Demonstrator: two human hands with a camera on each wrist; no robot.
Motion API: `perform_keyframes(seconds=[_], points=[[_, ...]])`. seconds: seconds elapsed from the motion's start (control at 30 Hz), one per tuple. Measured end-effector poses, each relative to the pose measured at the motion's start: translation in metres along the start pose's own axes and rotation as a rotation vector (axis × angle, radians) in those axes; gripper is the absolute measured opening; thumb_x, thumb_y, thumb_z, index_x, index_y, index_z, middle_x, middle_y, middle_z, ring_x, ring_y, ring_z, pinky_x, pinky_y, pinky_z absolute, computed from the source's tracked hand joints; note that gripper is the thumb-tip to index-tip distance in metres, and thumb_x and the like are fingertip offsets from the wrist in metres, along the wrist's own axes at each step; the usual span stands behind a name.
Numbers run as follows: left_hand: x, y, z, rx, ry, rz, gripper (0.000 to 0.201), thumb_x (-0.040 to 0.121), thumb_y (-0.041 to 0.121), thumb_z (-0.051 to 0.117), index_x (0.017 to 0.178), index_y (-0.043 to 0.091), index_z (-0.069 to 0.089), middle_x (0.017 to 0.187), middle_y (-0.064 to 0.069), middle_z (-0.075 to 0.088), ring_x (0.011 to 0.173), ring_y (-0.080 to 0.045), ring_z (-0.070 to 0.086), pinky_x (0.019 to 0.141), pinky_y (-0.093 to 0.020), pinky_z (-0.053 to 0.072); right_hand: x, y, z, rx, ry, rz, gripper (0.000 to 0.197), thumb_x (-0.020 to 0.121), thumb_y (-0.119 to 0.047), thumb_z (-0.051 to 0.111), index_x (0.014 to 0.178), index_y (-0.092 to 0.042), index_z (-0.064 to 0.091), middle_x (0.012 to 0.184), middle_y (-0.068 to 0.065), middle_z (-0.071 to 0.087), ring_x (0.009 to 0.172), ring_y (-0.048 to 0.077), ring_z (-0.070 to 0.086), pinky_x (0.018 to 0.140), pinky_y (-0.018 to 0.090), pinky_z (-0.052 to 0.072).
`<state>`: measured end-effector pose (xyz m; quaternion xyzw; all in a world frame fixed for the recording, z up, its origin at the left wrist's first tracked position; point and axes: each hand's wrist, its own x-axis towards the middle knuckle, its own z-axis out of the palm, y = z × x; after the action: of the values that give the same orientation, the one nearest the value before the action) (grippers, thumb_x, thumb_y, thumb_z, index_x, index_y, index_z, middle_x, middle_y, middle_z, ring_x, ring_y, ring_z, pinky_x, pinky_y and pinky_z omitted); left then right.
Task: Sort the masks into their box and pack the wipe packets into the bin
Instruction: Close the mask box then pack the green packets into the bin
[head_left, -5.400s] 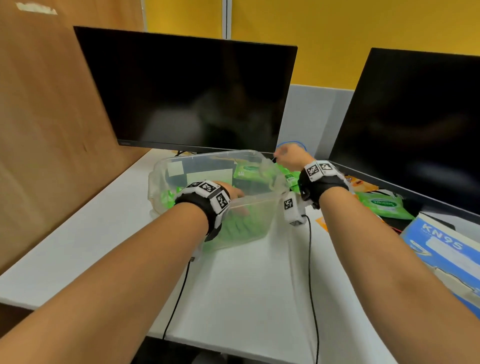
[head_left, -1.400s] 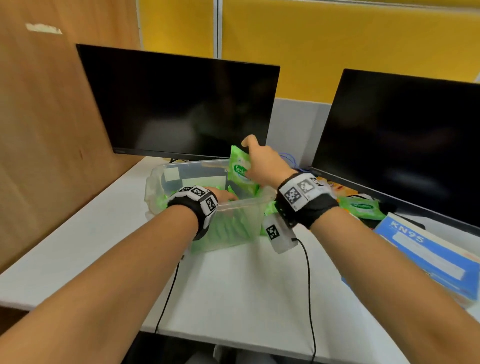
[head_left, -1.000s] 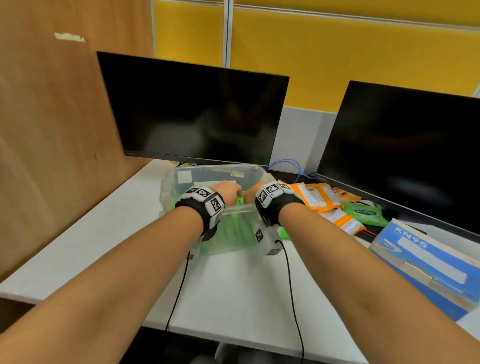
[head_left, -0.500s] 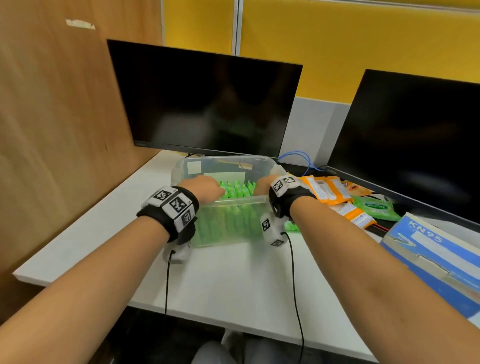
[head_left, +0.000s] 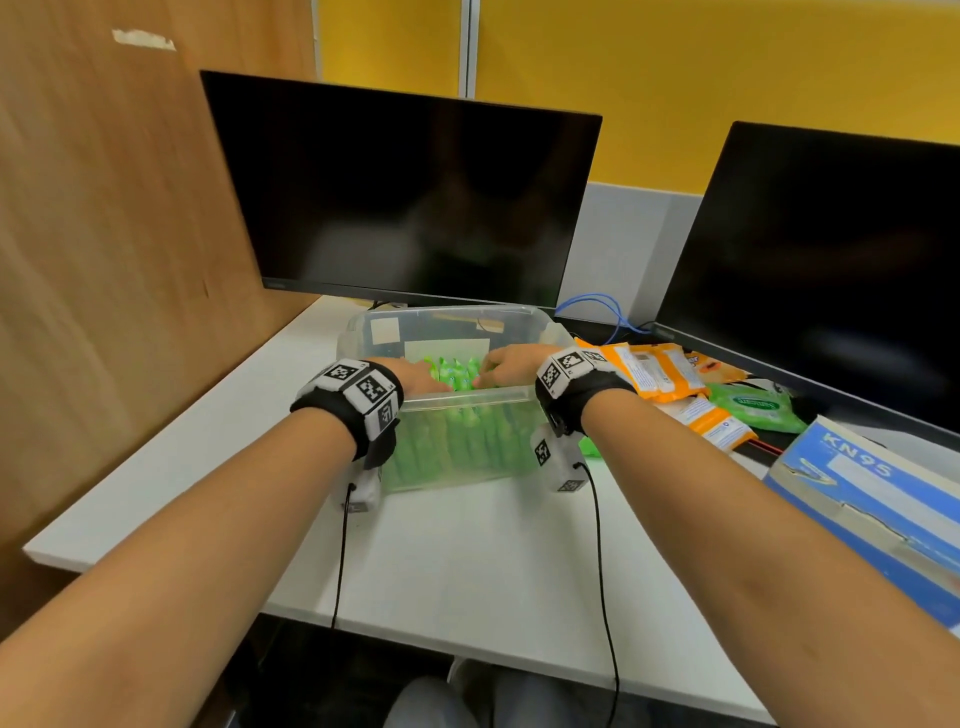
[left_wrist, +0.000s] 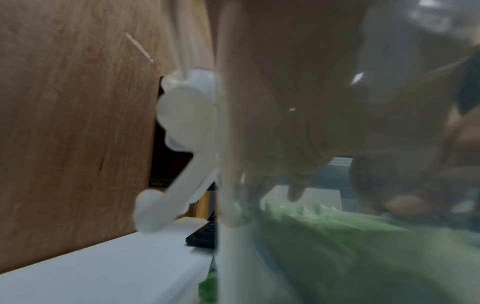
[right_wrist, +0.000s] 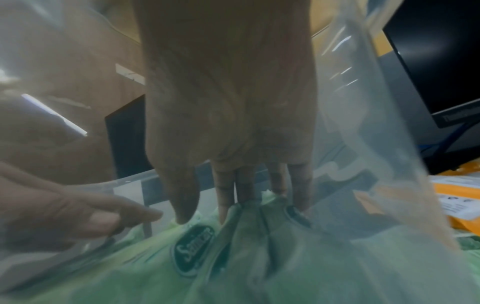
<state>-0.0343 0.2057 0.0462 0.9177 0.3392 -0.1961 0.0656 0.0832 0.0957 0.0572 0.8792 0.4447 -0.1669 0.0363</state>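
Yellow partition panels and a wooden side panel enclosed the white desk (head_left: 467, 545), with two dark monitors (head_left: 405, 197) standing at its back. From my remote station I noted the items in descending size.

Mask box (head_left: 872, 499): blue, marked KN95, lying at the right edge of the desk, well apart from the hands. I saw no loose masks in any view, so I could not judge that half of the task.

Bin (head_left: 457, 400): clear plastic, near the middle of the desk in front of the left monitor. It held a row of green wipe packets (head_left: 457, 436) standing on edge, filling most of the near side. I judged the packing well advanced but unfinished.

Outstanding stock: orange packets (head_left: 660, 371) and one green packet (head_left: 753, 408) lay on the desk just right of the bin, beneath the right monitor.

Left hand (head_left: 415, 376): inside the bin at the left end of the row. Its fingers (left_wrist: 296, 185) were extended downward to the packet tops, relaxed, grasping nothing that I could make out through the bin wall.

Right hand (head_left: 511, 366): inside the bin at the right end. Its fingers (right_wrist: 226, 197) were straight and slightly spread, tips pressing the packet tops, grasping nothing.

I judged both hands to be settling the row.
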Motion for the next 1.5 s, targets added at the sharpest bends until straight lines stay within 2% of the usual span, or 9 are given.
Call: perform_keyframes(seconds=[0.13, 0.3, 0.6, 0.8, 1.03, 1.27, 1.33, 1.4, 1.5], points=[[0.005, -0.003, 0.0, 0.035, -0.033, 0.036, 0.059, 0.097, 0.048, 0.038, 0.144, 0.012, 0.037, 0.151, -0.01, 0.036, 0.138, -0.028, 0.035, 0.115, -0.043, 0.025, 0.0, -0.005, 0.001, 0.041, 0.021, 0.0, 0.071, 0.091, -0.051, 0.052, 0.151, -0.027, 0.024, 0.154, 0.002, 0.033, 0.14, 0.025, 0.034, 0.115, 0.039, 0.026], [0.005, -0.001, 0.001, 0.022, 0.05, 0.075, 0.048, 0.098, 0.035, 0.042, 0.136, 0.007, 0.044, 0.141, -0.013, 0.047, 0.129, -0.029, 0.045, 0.108, -0.038, 0.035, 0.014, -0.042, -0.017, -0.108, -0.015, -0.059, 0.065, 0.085, -0.057, 0.05, 0.141, -0.024, 0.046, 0.148, 0.001, 0.043, 0.133, 0.027, 0.043, 0.111, 0.047, 0.033], [0.005, 0.003, 0.001, -0.043, 0.06, 0.059, 0.051, 0.099, 0.03, 0.04, 0.146, 0.013, 0.03, 0.15, -0.012, 0.036, 0.136, -0.029, 0.038, 0.111, -0.04, 0.031, 0.007, -0.053, -0.015, -0.06, -0.079, 0.051, 0.055, 0.1, -0.038, 0.04, 0.145, -0.007, 0.035, 0.15, 0.014, 0.037, 0.133, 0.029, 0.041, 0.106, 0.036, 0.035], [0.003, 0.001, 0.0, 0.048, -0.056, 0.118, 0.05, 0.101, 0.03, 0.033, 0.149, 0.017, 0.028, 0.156, -0.006, 0.027, 0.142, -0.026, 0.029, 0.117, -0.042, 0.023, 0.008, -0.038, -0.002, -0.012, -0.097, 0.0, 0.056, 0.098, -0.038, 0.045, 0.147, -0.014, 0.034, 0.154, 0.006, 0.032, 0.14, 0.026, 0.033, 0.113, 0.04, 0.026], [0.002, 0.002, -0.001, 0.0, -0.002, 0.154, 0.04, 0.097, 0.029, 0.043, 0.131, 0.013, 0.055, 0.138, -0.008, 0.052, 0.125, -0.027, 0.049, 0.109, -0.041, 0.037, 0.008, -0.035, 0.002, 0.0, -0.075, -0.065, 0.048, 0.101, -0.036, 0.039, 0.143, -0.013, 0.042, 0.15, 0.006, 0.039, 0.137, 0.025, 0.036, 0.113, 0.041, 0.027], [0.004, 0.001, 0.002, -0.101, 0.039, 0.139, 0.054, 0.097, 0.036, 0.046, 0.147, 0.022, 0.028, 0.153, -0.011, 0.022, 0.138, -0.029, 0.032, 0.116, -0.042, 0.025, 0.005, -0.005, -0.014, 0.569, 0.292, -0.163, 0.031, 0.097, -0.026, 0.05, 0.119, -0.01, 0.064, 0.125, 0.009, 0.06, 0.117, 0.024, 0.055, 0.104, 0.039, 0.041], [0.005, 0.0, 0.002, -0.1, 0.024, 0.156, 0.059, 0.098, 0.036, 0.046, 0.15, 0.02, 0.023, 0.155, -0.012, 0.02, 0.141, -0.029, 0.028, 0.117, -0.041, 0.024, 0.001, 0.024, -0.026, 0.889, 0.414, -0.083, 0.017, 0.093, -0.019, 0.054, 0.096, -0.01, 0.068, 0.091, 0.01, 0.064, 0.08, 0.022, 0.062, 0.076, 0.035, 0.054], [0.006, 0.0, 0.002, -0.06, -0.009, 0.168, 0.057, 0.099, 0.036, 0.042, 0.15, 0.018, 0.023, 0.156, -0.012, 0.022, 0.143, -0.028, 0.025, 0.118, -0.041, 0.021, 0.0, 0.064, -0.031, 1.069, 0.507, 0.06, 0.018, 0.092, -0.01, 0.052, 0.077, -0.012, 0.061, 0.073, 0.012, 0.058, 0.055, 0.018, 0.053, 0.052, 0.027, 0.049], [0.004, 0.001, 0.0, -0.026, -0.038, 0.173, 0.059, 0.099, 0.042, 0.04, 0.151, 0.022, 0.019, 0.158, -0.01, 0.018, 0.145, -0.027, 0.019, 0.119, -0.042, 0.016, -0.008, 0.109, -0.012, 0.87, 0.537, 0.311, 0.008, 0.089, -0.015, 0.052, 0.088, -0.015, 0.06, 0.109, 0.02, 0.066, 0.086, 0.028, 0.063, 0.081, 0.039, 0.056]])
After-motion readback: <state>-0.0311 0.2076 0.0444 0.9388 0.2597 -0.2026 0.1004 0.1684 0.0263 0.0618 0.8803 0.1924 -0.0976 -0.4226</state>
